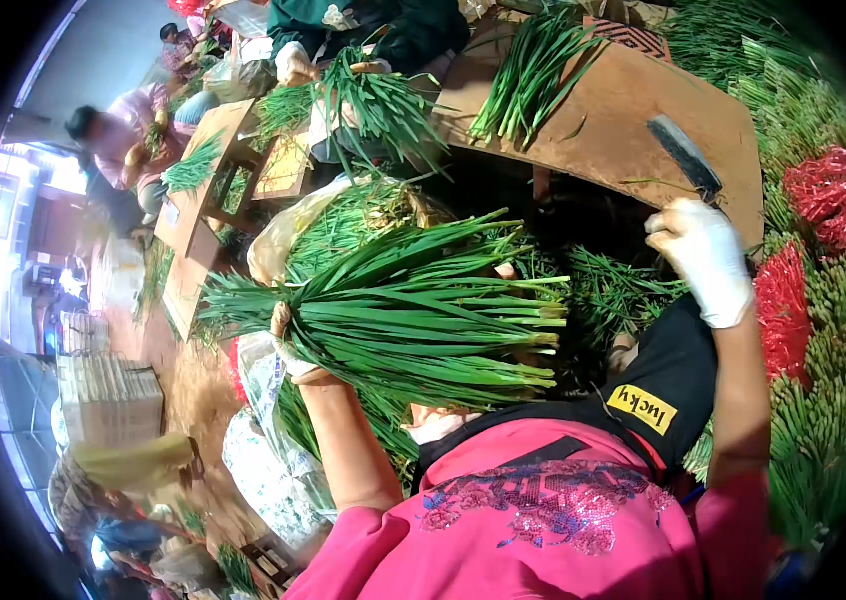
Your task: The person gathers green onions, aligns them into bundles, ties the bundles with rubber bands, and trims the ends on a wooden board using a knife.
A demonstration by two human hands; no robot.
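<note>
My left hand (289,345), in a whitish glove, grips a large bunch of garlic chives (423,310) near its leafy end. The pale cut ends of the bunch point right. My right hand (705,262), in a white glove, is raised beside the wooden board (603,110) with its fingers curled; what they hold, if anything, is hidden. Just above it, a dark-bladed knife (685,155) lies on the board, its near end close to my knuckles. Another bunch of chives (533,75) rests on the board's far side.
Loose chives (613,300) lie below the board, by my legs. At right are stacked chive bunches (823,330) and red plastic strands (783,310). Across from me, a co-worker's gloved hands hold chives (373,100). Wooden benches (198,200) and other people are at left.
</note>
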